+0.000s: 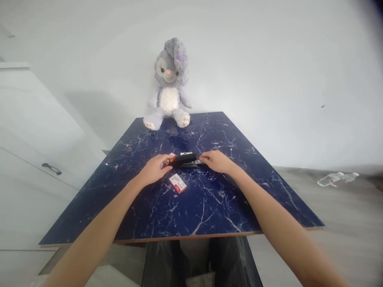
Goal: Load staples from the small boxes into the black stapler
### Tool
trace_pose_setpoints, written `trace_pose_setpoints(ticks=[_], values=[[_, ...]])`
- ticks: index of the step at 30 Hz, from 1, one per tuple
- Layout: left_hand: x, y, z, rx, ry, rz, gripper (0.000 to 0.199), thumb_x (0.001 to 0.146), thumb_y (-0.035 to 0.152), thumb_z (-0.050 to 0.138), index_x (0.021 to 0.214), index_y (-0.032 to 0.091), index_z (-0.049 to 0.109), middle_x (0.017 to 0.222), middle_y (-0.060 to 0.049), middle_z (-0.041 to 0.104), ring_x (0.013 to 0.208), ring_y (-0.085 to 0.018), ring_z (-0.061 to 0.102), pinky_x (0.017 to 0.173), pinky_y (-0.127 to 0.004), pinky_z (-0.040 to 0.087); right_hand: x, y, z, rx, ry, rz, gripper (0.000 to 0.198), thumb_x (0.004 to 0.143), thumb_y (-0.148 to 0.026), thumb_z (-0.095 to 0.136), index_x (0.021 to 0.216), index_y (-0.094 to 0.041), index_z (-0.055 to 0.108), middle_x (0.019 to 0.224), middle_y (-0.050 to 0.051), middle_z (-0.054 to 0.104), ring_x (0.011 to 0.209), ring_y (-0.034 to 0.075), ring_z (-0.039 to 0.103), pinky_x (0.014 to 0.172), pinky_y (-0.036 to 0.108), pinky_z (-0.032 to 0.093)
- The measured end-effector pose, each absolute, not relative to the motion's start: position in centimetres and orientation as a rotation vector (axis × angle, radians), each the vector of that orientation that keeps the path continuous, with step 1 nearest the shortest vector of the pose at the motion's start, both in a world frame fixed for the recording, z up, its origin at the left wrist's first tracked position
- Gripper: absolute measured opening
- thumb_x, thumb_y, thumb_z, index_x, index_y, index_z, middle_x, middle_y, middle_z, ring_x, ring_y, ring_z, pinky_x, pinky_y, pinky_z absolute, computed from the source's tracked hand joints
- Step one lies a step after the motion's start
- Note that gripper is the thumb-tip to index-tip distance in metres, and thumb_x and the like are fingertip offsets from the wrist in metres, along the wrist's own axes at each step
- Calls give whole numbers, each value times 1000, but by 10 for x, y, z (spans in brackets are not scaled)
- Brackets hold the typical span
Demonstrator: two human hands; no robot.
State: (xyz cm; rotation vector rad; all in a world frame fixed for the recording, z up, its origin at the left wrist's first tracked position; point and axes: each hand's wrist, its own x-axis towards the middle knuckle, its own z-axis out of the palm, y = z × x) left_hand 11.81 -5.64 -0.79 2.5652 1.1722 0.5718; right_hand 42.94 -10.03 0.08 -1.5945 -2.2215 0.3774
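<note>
Plainly, the left hand [154,169] gripped the orange-marked end of a black stapler [183,160] between thumb and fingers, while the right hand [218,160] was at the opposite end, fingertips drawn together, though I could not tell whether they held anything. The stapler was midway across a blue marbled table [221,207], a red-and-white box [178,183] lay just nearer the person, and a grey plush toy [169,97] sat at the far edge.

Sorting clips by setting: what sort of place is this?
Likely a room in a home, though a small office is possible: a plush toy sits on a blue marbled table by a plain wall, with a white cabinet-like unit at picture left.
</note>
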Motion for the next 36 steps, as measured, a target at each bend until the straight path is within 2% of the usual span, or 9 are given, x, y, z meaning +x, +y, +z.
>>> trace_pose_setpoints(ticks=[4, 7, 12, 18, 23, 29, 33, 36], values=[[118, -56, -8, 2558, 1189, 570, 43, 89, 36, 62, 131, 26, 61, 106, -8, 70, 98, -25, 65, 91, -40, 48, 428, -99, -2, -1567, -2235, 463, 28, 96, -38, 52, 104, -26, 75, 98, 2, 77, 85, 19, 69, 76, 26, 47], [119, -57, -7, 2561, 1189, 571, 42, 89, 36, 62, 130, 26, 61, 106, -7, 70, 99, -26, 65, 92, -40, 48, 424, -96, -8, -1581, -2223, 452, 32, 99, -37, 46, 101, -24, 75, 96, 2, 76, 84, 19, 68, 76, 26, 46], [119, -58, -5, 2557, 1204, 550, 42, 90, 37, 61, 130, 26, 61, 109, -8, 70, 102, -26, 64, 94, -40, 48, 421, -94, -15, -1600, -2093, 429, 30, 99, -35, 46, 106, -25, 73, 102, 3, 75, 91, 19, 68, 81, 27, 46], [119, -58, -5, 2549, 1195, 563, 41, 90, 36, 61, 130, 26, 62, 108, -8, 70, 101, -26, 64, 93, -40, 48, 428, -94, -10, -1579, -2125, 623, 31, 95, -43, 52, 106, -25, 74, 99, 2, 76, 83, 19, 68, 76, 27, 47], [119, -58, -6, 2558, 1174, 551, 42, 90, 37, 62, 131, 27, 61, 107, -7, 69, 100, -26, 64, 93, -40, 48, 428, -91, -14, -1568, -2138, 582, 35, 97, -44, 46, 99, -23, 75, 94, 2, 75, 82, 18, 66, 74, 26, 45], [120, -60, -2, 2556, 1187, 531, 42, 91, 36, 61, 131, 27, 60, 109, -7, 69, 101, -26, 64, 92, -39, 48, 426, -89, -17, -1621, -2119, 451, 49, 101, -48, 36, 75, -20, 67, 70, 1, 66, 67, 17, 58, 67, 26, 40], [120, -60, -3, 2561, 1204, 529, 43, 90, 36, 62, 131, 27, 60, 110, -8, 68, 101, -27, 63, 91, -40, 48, 428, -91, -12, -1615, -2078, 437, 46, 101, -47, 37, 81, -20, 69, 74, 1, 68, 70, 17, 60, 68, 26, 40], [119, -59, -5, 2569, 1195, 523, 42, 91, 36, 61, 132, 27, 60, 110, -8, 68, 101, -26, 63, 92, -40, 48, 430, -93, -7, -1547, -2133, 455, 37, 99, -45, 45, 92, -22, 73, 87, 2, 73, 77, 17, 64, 73, 25, 42]])
